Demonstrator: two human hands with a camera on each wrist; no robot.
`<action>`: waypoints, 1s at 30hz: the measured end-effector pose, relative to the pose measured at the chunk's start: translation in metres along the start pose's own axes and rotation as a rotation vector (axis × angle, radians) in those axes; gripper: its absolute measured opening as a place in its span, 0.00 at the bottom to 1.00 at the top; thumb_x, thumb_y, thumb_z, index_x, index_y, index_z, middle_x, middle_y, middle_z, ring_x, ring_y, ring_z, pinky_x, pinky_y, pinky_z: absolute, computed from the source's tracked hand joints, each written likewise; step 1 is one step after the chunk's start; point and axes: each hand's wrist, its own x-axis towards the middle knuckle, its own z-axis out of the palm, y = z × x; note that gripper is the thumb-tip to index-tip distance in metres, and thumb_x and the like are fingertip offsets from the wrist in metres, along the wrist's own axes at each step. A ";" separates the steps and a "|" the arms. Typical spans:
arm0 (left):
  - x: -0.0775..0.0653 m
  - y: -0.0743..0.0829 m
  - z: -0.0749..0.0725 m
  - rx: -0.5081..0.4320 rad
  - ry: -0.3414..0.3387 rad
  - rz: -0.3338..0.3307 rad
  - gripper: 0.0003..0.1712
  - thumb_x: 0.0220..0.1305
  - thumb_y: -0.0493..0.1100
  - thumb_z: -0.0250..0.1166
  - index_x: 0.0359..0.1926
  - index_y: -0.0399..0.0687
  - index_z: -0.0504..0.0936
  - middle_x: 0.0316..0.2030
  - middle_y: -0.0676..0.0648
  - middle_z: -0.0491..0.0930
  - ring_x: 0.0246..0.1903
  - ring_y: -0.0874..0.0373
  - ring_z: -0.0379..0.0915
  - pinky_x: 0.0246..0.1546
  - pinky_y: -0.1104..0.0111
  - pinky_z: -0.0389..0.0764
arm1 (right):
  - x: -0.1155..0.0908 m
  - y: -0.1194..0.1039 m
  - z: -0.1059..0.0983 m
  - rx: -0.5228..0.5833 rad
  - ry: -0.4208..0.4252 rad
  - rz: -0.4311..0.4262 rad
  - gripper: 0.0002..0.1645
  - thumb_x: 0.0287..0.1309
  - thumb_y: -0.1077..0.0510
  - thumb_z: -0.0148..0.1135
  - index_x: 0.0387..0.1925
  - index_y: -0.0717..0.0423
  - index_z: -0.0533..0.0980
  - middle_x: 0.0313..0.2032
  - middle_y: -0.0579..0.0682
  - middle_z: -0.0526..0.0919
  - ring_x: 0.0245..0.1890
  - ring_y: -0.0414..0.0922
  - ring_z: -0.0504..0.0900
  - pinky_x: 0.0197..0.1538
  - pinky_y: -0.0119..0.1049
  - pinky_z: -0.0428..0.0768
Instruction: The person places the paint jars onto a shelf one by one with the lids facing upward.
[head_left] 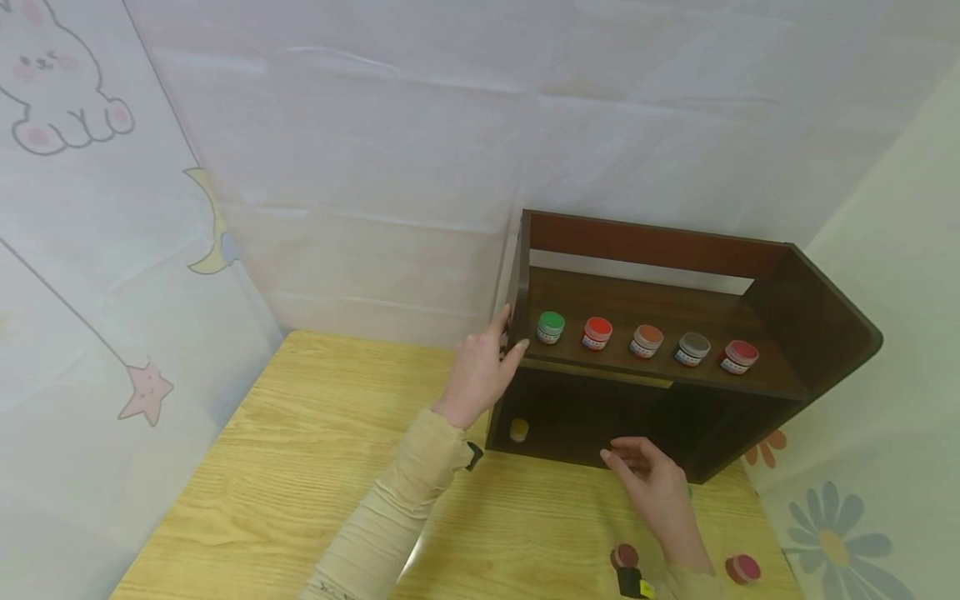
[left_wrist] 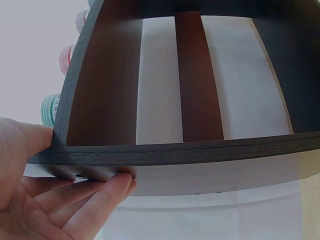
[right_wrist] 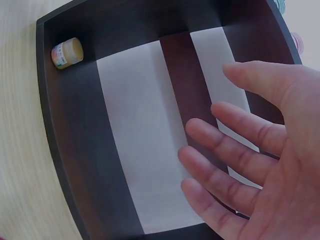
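Note:
A dark brown wooden shelf [head_left: 832,321] stands on the table against the wall. My left hand [head_left: 480,371] holds its left side panel, thumb at the front edge and fingers along the outer face. My right hand [head_left: 652,483] is in front of the lower compartment, fingers spread and slightly bent, with nothing in it. Inside that compartment, at the left end, sits a small yellow paint jar [right_wrist: 67,53]. On the upper board stands a row of jars: green [head_left: 551,327], red [head_left: 597,333], orange-brown [head_left: 646,341], grey [head_left: 692,349] and dark pink [head_left: 739,357].
On the wood-grain table [head_left: 300,442], a dark red jar [head_left: 625,557] lies near my right wrist and a pink jar [head_left: 744,568] farther right. A teal bit of something [head_left: 689,492] peeks out beside my right hand. Printed cloth walls [head_left: 360,167] rise behind and at both sides.

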 end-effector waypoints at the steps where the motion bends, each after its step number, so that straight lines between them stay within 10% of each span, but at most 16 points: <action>1: 0.000 0.000 0.000 -0.003 0.001 0.002 0.35 0.73 0.45 0.65 0.73 0.32 0.65 0.51 0.32 0.83 0.20 0.59 0.76 0.17 0.72 0.73 | -0.001 0.002 -0.001 0.003 -0.007 0.000 0.23 0.68 0.41 0.65 0.51 0.55 0.82 0.44 0.48 0.87 0.42 0.44 0.84 0.42 0.31 0.81; 20: 0.000 -0.001 0.001 0.005 -0.006 -0.006 0.35 0.73 0.46 0.65 0.73 0.33 0.65 0.50 0.33 0.83 0.18 0.62 0.73 0.16 0.73 0.71 | -0.022 0.036 -0.005 -0.024 -0.138 0.038 0.21 0.66 0.49 0.69 0.53 0.59 0.81 0.44 0.51 0.86 0.45 0.48 0.84 0.47 0.37 0.81; 30: 0.000 -0.002 0.001 0.002 -0.014 -0.018 0.36 0.74 0.46 0.64 0.74 0.34 0.65 0.47 0.33 0.84 0.13 0.63 0.68 0.14 0.73 0.69 | -0.028 0.052 -0.002 0.058 -0.301 0.204 0.29 0.58 0.54 0.76 0.55 0.66 0.78 0.43 0.54 0.84 0.40 0.49 0.84 0.41 0.43 0.83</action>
